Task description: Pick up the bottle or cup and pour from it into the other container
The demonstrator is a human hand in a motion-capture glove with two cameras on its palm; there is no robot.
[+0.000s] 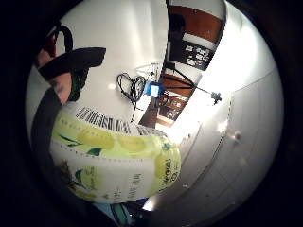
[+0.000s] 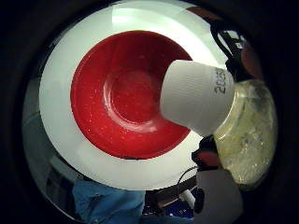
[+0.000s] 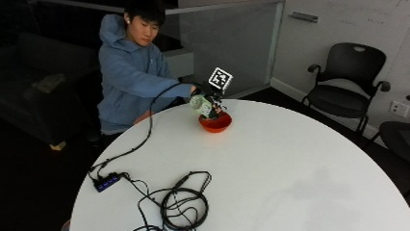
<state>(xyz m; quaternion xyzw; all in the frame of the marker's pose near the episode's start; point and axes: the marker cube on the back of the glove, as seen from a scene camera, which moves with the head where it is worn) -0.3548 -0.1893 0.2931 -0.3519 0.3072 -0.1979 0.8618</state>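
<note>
From outside, the gloved right hand gripped the bottle, tilted above the red bowl on the tabletop. In the thumb-side view its white cap hung over the bowl's middle. The little-finger view showed its label; the bottle looked light, rigid plastic, best held around the labelled body.
</note>
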